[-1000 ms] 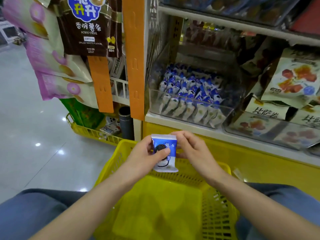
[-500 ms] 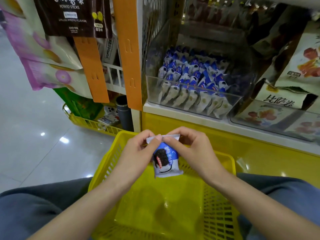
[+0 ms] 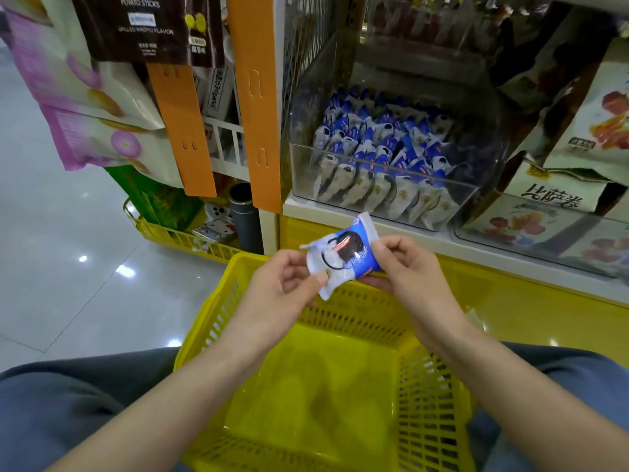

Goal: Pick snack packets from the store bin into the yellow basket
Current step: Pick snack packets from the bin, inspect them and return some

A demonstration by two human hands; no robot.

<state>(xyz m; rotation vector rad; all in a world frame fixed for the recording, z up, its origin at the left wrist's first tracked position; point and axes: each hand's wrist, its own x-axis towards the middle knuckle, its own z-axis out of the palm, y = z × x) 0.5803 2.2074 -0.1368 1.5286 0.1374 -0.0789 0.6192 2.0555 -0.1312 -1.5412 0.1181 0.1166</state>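
A blue and white snack packet (image 3: pixel 343 255) with a dark cookie picture is held between both hands above the far rim of the yellow basket (image 3: pixel 429 396). My left hand (image 3: pixel 282 287) pinches its lower left corner. My right hand (image 3: pixel 405 270) grips its right side, fingers curled under it. The packet lies tilted, its top end pointing up and right. Nothing lies on the basket's floor, and the basket rests on my lap. On the shelf ahead, the clear store bin (image 3: pixel 476 199) holds several matching packets (image 3: pixel 381 155).
A second clear bin (image 3: pixel 531 240) with larger snack bags stands to the right on the shelf. Orange strips (image 3: pixel 253 97) and hanging potato-stick bags (image 3: pixel 149 25) are at the upper left. Another yellow basket (image 3: pixel 177 236) sits on the tiled floor at the left.
The packet has turned from hanging upright to lying tilted sideways. My hands shifted their hold from its top edge to its two ends.
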